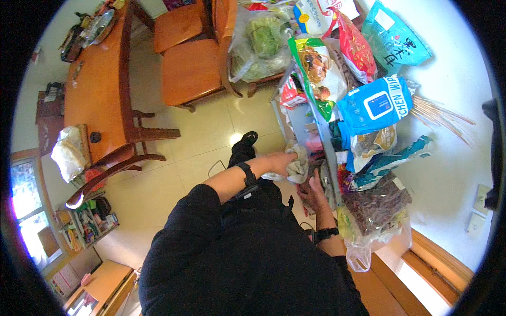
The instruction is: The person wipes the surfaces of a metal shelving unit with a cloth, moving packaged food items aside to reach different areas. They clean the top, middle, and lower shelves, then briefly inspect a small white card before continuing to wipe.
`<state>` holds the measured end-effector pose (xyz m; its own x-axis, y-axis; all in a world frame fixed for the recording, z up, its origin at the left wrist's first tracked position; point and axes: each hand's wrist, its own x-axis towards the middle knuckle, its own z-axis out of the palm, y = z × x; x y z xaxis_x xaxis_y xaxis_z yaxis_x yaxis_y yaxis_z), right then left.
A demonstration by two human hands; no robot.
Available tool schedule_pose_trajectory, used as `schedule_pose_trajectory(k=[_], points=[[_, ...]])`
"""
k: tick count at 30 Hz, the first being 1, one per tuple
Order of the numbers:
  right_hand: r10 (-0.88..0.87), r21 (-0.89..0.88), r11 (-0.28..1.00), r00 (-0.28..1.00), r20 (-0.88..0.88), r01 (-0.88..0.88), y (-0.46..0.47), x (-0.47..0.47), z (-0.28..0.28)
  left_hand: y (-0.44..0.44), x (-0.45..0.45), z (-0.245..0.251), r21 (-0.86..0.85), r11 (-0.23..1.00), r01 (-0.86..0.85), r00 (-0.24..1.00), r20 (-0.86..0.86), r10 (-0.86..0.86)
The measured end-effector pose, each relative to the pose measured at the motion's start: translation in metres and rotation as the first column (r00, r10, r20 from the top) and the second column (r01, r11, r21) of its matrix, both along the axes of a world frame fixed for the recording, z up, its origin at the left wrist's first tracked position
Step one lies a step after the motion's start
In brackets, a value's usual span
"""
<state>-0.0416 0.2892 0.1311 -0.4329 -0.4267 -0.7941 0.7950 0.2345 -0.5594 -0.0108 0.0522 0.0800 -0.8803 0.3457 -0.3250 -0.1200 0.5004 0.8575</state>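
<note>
My left hand [280,162] is shut on a crumpled whitish cloth [297,164], held beside the open side of a grey storage rack [331,168]. Just below it, my right hand [314,192] reaches to the rack's lower level with its thumb raised. What its fingers touch there is hard to make out. A pink item [314,142] lies inside the rack, above the right hand. On the rack's top, nearest my hands, sit a blue pack of kitchen wipes [377,103], a teal-and-white packet [395,162] and a clear bag of dark dried food [375,203].
Further along the rack are a green-edged food bag [316,67], a red packet [354,45] and thin wooden skewers [442,116]. A bagged cabbage [265,37] rests on a chair. Wooden chairs [191,73] and a wooden table [97,87] stand to the left on tiled floor [201,134].
</note>
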Motion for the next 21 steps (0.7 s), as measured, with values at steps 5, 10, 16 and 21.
schedule_pose_trajectory(k=[5,10,16,21], points=[[0.118,-0.208,0.969,0.99,-0.081,-0.133,-0.058,-0.001,0.004,-0.003,0.023,0.062,-0.134,0.991,-0.01,1.0,-0.002,0.01],[-0.008,-0.129,0.991,0.985,-0.173,-0.014,-0.073,0.005,-0.009,-0.053,0.035,0.079,0.144,0.989,-0.017,0.998,-0.055,0.025],[-0.131,-0.004,0.991,0.983,-0.128,0.131,-0.076,-0.002,-0.01,-0.206,0.065,0.015,-0.339,0.776,-0.531,0.825,0.004,0.566],[-0.165,-0.003,0.986,0.978,-0.13,0.166,-0.131,-0.014,0.002,-0.352,0.156,-0.083,-0.622,0.439,-0.649,0.42,0.189,0.888]])
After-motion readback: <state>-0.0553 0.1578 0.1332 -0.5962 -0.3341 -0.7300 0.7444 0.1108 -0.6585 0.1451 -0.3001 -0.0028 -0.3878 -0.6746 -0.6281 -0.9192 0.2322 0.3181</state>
